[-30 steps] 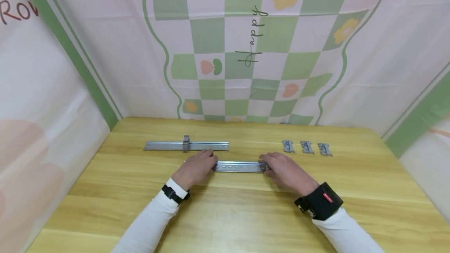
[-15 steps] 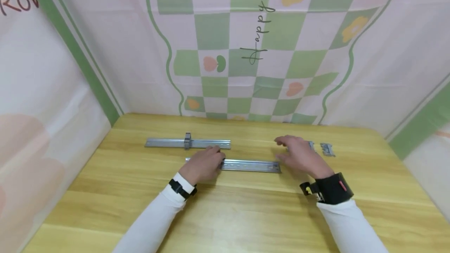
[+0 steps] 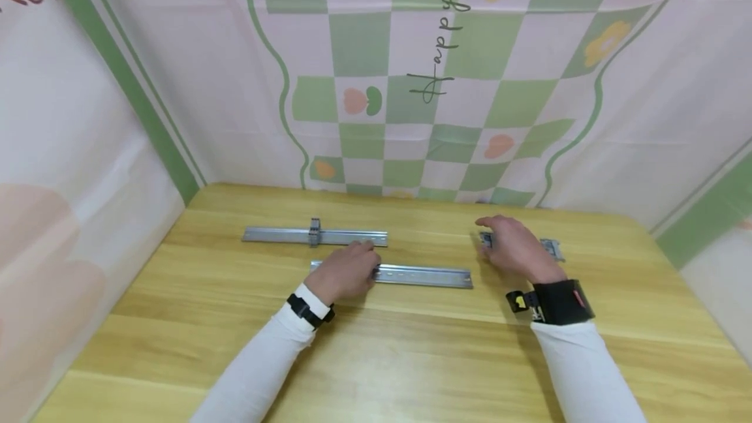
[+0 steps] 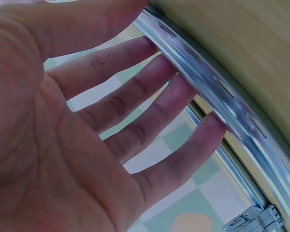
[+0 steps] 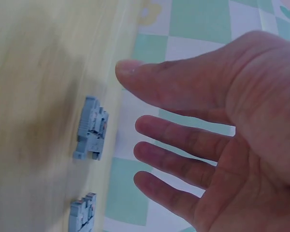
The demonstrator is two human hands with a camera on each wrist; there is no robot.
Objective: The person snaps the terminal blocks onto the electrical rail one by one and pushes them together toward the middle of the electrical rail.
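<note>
My left hand (image 3: 346,271) holds a slotted metal DIN rail (image 3: 425,275) that lies on the table. In the left wrist view, the thumb and fingertips pinch the edges of that rail (image 4: 224,89). Over on the right, my right hand (image 3: 517,248) hovers above a row of grey terminal blocks, its fingers spread and holding nothing. One terminal block (image 3: 486,239) shows at its left and another (image 3: 552,249) at its right; the hand covers what lies between. The right wrist view has two blocks beside the fingertips, the nearer terminal block (image 5: 92,128) apart from them.
Behind the held rail lies a second DIN rail (image 3: 276,234) with grey terminal blocks (image 3: 314,232) clipped on near its middle. A patterned cloth (image 3: 358,44) hangs along the back edge of the wooden table (image 3: 382,358).
My right hand has let go of the rail's right end and moved right and away, over the terminal blocks. My left hand stays on the rail.
</note>
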